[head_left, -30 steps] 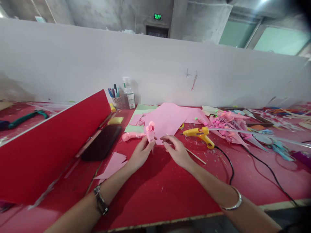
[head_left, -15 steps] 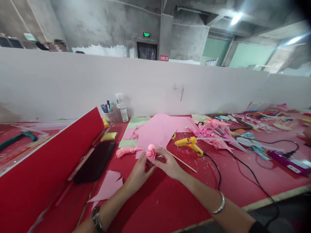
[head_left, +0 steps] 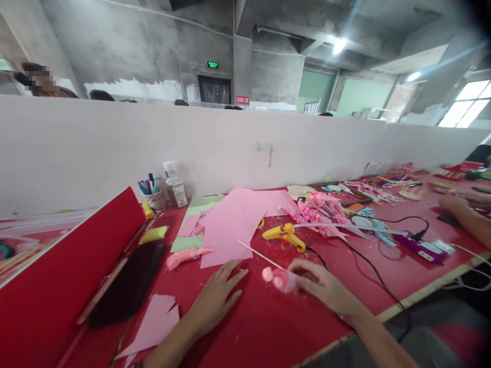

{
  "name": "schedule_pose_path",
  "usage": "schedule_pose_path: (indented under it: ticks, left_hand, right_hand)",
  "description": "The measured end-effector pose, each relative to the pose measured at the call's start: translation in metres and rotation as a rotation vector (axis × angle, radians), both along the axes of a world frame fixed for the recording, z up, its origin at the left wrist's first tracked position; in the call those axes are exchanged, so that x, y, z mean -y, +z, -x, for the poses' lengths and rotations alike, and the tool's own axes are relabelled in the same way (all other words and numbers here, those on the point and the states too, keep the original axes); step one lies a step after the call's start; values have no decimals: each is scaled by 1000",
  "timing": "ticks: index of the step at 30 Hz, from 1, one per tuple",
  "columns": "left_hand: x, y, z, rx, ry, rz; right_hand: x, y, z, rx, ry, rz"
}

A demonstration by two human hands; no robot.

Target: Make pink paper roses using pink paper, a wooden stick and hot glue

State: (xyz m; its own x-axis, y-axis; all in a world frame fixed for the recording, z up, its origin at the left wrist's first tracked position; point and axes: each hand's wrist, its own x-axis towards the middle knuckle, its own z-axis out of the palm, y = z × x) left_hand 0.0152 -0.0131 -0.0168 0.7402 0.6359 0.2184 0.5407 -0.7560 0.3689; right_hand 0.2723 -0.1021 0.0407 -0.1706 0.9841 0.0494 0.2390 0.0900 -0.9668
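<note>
My right hand [head_left: 322, 286] grips a small rolled pink paper cone [head_left: 287, 281], with light pink balls at its left end; it is slightly blurred. My left hand [head_left: 215, 299] is held low over the red table, palm down, fingers apart and nothing in it. A thin wooden stick [head_left: 261, 254] lies just beyond the hands. Past it rests a yellow glue gun [head_left: 282, 233] with a clear glue stick in its back. Pink paper sheets [head_left: 230, 225] lie ahead of my left hand, beside a soft pink lump in clear wrapping [head_left: 187, 258].
Pink paper scraps [head_left: 155, 319] and a black tray-like object [head_left: 128, 283] lie left, by a red board [head_left: 76, 255]. A pen cup [head_left: 155, 199] and bottle [head_left: 176, 189] stand behind. Finished-looking pink bundles [head_left: 320, 209], cables and a purple power strip [head_left: 420, 249] are right, near another person's arm [head_left: 468, 217].
The pink paper cone has moved right and towards me in my right hand. My left hand has let go of it and opened. The view has turned to the right.
</note>
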Motion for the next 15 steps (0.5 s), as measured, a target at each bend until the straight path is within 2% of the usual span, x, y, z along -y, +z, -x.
schedule_pose_path:
  ticks: [4,6,7,10,13,15]
  left_hand:
    - [-4,-5,3,-55,-4,2]
    - [-5,-5,3,-53,-8,7]
    - [-5,-5,3,-47,-7,8]
    - [-5,-3,3,-37,-10,12]
    - [-4,-2,2,-23,-14,31]
    - [-3,-1,1,5,-12,44]
  right_hand:
    - [29,-29,-57,63,-419,100]
    - [37,-44,-81,54,-584,147]
    - [39,-50,-92,41,-658,165]
    - [35,-58,-120,-13,-742,181]
    - [15,-52,-141,58,-842,3]
    - [-7,-45,-153,293,-983,-161]
